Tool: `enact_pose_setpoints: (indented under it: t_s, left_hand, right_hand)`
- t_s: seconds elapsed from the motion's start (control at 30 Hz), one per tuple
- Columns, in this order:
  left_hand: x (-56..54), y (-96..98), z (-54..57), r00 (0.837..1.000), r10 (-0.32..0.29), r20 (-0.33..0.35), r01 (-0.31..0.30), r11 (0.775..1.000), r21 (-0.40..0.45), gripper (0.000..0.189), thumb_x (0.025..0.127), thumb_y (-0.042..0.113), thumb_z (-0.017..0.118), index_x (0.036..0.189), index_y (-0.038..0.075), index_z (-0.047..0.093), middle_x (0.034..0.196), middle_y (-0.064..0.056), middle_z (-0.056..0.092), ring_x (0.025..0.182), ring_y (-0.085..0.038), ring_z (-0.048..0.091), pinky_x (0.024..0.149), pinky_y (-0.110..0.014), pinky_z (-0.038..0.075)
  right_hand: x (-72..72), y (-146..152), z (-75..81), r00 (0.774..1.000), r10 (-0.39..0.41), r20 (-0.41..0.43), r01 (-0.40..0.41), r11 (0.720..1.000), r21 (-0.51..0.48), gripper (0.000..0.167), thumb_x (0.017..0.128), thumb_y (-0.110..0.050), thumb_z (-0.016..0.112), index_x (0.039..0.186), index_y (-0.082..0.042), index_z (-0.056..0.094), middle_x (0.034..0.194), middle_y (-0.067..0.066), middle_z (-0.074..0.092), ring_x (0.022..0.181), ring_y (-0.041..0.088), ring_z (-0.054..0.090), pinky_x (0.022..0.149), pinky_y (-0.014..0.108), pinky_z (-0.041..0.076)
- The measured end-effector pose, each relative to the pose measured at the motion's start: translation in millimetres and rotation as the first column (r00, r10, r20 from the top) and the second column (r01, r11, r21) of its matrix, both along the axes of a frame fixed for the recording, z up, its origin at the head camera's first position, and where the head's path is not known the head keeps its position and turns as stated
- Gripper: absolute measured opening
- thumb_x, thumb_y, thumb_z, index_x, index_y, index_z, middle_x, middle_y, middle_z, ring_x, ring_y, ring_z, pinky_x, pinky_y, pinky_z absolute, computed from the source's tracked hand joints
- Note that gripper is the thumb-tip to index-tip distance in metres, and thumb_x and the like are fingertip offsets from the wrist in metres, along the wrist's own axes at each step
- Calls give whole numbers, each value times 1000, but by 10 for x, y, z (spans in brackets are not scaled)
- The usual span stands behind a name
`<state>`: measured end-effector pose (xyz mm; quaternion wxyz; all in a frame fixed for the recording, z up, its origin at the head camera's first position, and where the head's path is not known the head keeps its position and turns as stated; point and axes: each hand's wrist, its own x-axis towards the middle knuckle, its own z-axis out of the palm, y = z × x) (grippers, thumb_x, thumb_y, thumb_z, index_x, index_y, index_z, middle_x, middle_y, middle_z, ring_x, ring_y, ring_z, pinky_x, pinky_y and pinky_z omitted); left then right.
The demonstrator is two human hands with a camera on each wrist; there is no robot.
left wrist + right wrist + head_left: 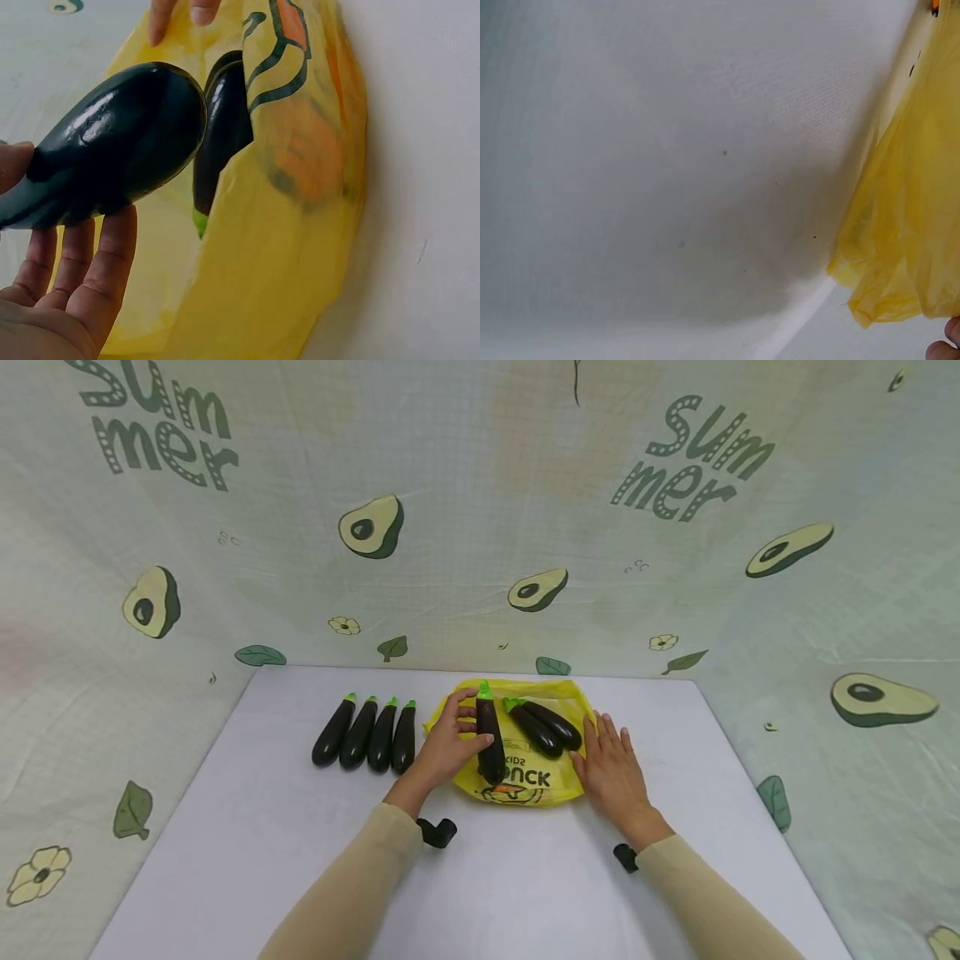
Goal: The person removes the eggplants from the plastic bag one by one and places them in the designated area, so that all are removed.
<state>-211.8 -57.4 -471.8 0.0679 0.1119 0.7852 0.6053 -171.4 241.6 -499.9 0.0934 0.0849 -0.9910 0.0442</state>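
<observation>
Head view: pinching one glossy black eggplant (pixel 490 747) in left hand (pixel 447 742), part-hiding one yellow plastic bag (pixel 561 785); resting straight-fingered right hand (pixel 612 777) there, beside two eggplants (pixel 535 729); counting four eggplants (pixel 382 739) leftward.

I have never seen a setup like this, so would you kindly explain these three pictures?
There is no machine here: a person does the handling barehanded. The wide picture comes from a camera worn on the head; the two closer ones come from cameras on each wrist. On the white table, four eggplants lie in a row to the left, and two more eggplants lie in an open yellow bag. The left hand holds another eggplant above the bag, while the right hand touches the bag's right edge.
</observation>
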Motion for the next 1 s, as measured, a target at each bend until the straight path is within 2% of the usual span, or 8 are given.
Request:
enact_pose_setpoints:
  t_s: [0.47, 0.7, 0.8, 1.0]
  left_hand:
    - [13, -285, 135, 998, -56, -3, 56, 995, -83, 79, 96, 16, 79, 159, 34, 33, 143, -13, 54, 125, -32, 63, 99, -50, 58]
    - [46, -496, 229, 998, -54, 19, 56, 991, -124, 81, 95, 18, 79, 160, 34, 33, 143, -12, 55, 121, -30, 64, 94, -46, 58]
    - [69, -588, 260, 999, -41, 26, 45, 985, -170, 80, 96, 21, 79, 160, 35, 33, 144, -11, 56, 123, -29, 63, 96, -46, 57]
    - [133, -801, 238, 999, -34, 11, 36, 966, -255, 79, 96, 26, 79, 160, 33, 33, 144, -10, 58, 121, -28, 64, 98, -47, 56]
  right_hand:
    - [-13, 23, -3, 999, 8, -33, -7, 1000, 24, 72, 109, -34, 57, 162, 6, 29, 167, 30, 32, 158, 45, 26, 129, 62, 18]
    - [-20, 23, 3, 999, 7, -37, -6, 999, 34, 72, 109, -34, 57, 162, 7, 29, 167, 30, 32, 158, 45, 27, 129, 62, 19]
    - [-23, 21, 7, 999, 7, -35, -6, 999, 34, 72, 109, -34, 57, 161, 7, 29, 167, 30, 32, 158, 45, 27, 129, 62, 19]
    - [-22, 17, 20, 999, 9, -34, -8, 1000, 30, 73, 108, -34, 58, 161, 7, 29, 166, 30, 32, 158, 45, 27, 129, 62, 19]
